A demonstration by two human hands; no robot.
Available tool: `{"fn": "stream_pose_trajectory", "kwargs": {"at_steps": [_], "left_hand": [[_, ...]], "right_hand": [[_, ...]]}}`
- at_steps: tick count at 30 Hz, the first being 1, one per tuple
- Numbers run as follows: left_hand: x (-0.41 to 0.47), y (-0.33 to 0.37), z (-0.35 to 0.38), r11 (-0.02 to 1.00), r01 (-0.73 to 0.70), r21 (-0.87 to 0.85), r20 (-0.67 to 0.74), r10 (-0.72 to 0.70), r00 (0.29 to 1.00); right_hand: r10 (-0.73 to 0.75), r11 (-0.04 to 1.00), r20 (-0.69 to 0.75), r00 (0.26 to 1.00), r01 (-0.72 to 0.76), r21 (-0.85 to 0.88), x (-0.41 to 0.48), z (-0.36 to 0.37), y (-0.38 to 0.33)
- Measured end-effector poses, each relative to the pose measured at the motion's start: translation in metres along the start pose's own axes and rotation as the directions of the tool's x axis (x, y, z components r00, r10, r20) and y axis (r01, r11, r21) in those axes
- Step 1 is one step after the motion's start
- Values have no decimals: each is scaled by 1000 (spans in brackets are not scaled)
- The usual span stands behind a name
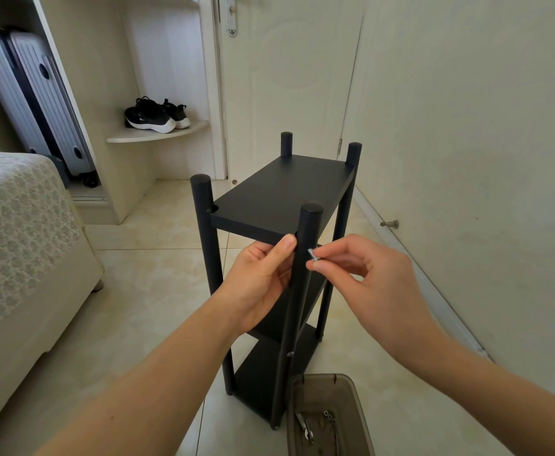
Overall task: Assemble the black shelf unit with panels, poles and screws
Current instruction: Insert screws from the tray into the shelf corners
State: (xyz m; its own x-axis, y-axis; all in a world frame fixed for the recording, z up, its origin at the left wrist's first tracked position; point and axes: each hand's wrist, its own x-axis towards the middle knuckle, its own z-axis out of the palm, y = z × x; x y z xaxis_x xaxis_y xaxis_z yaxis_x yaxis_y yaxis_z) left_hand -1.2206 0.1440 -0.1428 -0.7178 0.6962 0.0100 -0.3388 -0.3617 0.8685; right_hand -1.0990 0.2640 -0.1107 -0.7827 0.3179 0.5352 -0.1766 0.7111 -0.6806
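A black shelf unit stands upright on the tiled floor, with its top panel (pixel 279 189) set between four round poles and lower panels beneath. My left hand (pixel 261 278) grips the near right pole (pixel 309 232) just under the top panel, thumb against the panel's front edge. My right hand (pixel 365 274) pinches a small silver screw (pixel 313 254) between thumb and forefinger, its tip right at the side of that pole. The near left pole (pixel 203 218) stands free.
A brown translucent plastic box (pixel 330 419) with an Allen key and several small screws sits on the floor by the shelf's base. A bed (pixel 22 232) lies at the left, a wall with a doorstop (pixel 390 224) at the right, a door behind.
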Motion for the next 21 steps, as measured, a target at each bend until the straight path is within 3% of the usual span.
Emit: {"fn": "stream_pose_trajectory", "kwargs": {"at_steps": [12,21], "left_hand": [[1,-2,-1,1000,15,26,-60,-14,998],[-2,-1,2,996,7,84,-91,1,996]], "right_hand": [[33,999,-5,999,-33,11,5,7,-3],[-78,996,-29,997,77,-42,3,9,3]]}}
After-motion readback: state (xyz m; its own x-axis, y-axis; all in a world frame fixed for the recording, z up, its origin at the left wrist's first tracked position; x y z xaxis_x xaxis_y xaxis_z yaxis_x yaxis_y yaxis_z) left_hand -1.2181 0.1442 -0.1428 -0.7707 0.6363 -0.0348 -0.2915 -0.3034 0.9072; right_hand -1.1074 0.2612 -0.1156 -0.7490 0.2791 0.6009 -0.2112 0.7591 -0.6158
